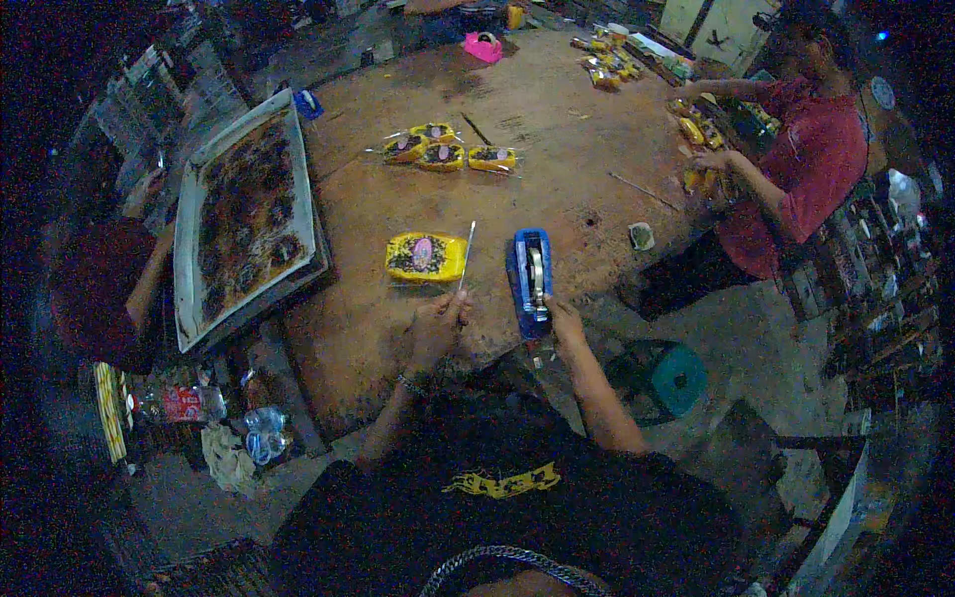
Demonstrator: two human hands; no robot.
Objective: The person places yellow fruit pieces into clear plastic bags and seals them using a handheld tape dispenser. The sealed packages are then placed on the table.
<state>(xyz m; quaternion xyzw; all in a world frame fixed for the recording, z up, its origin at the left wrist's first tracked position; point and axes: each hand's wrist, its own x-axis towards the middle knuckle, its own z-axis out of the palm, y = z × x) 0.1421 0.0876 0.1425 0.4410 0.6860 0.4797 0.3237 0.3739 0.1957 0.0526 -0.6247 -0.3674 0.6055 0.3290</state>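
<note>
My left hand (pixel 440 324) grips the lower end of a thin, light-coloured stick (pixel 468 254) between its fingertips. Just beyond it, a yellow wrapped packet (pixel 424 257) with a dark pattern and a pink oval label lies on the brown table (pixel 358 328). To the right stands a blue tape dispenser (pixel 530 287) with a roll of tape in it. The fingers of my right hand (pixel 565 321) are at its near right end, by the cutting edge; whether they hold tape cannot be seen.
Several yellow packets (pixel 444 155) lie farther back near a dark stick (pixel 476 128). A large metal tray (pixel 317 254) stands left, beside a person. Another person (pixel 794 164) handles packets at the right. A pink dispenser (pixel 483 48) sits at the far edge.
</note>
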